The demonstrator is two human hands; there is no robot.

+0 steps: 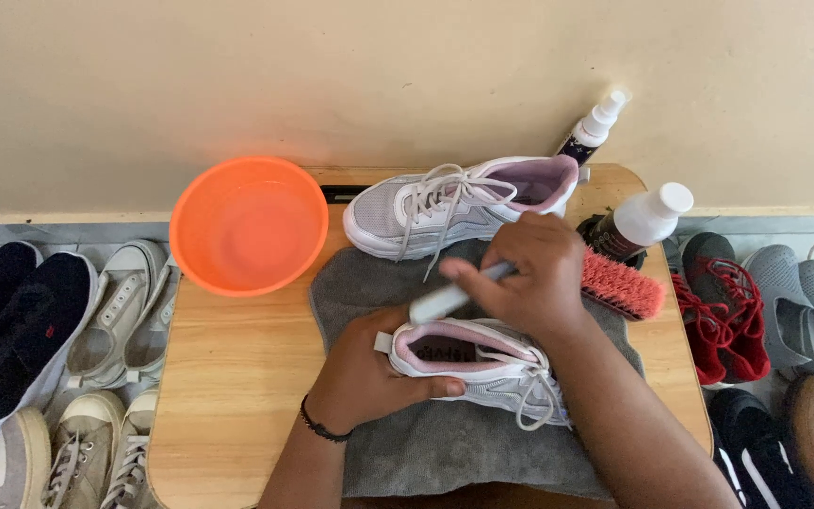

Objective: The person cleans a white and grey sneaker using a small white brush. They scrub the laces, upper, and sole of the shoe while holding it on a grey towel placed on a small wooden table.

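Head camera view, looking down on a small wooden table (237, 377) against a cream wall. At its middle lies a grey cloth (445, 443), and on the cloth rests a white sneaker with pink lining (482, 363), heel toward the left. The left hand (369, 377) is clamped around that heel. The right hand (539, 278), just above the sneaker, has its fingers closed on a small brush with a grey handle (449, 297). Behind the cloth stands the matching second sneaker (454, 203). Left of the cloth sits an orange basin (249, 226). Right of it lie a red scrubbing brush (624, 287), a white-capped bottle (647, 219) and a spray bottle (595, 127). Other shoes line the floor on both sides of the table.
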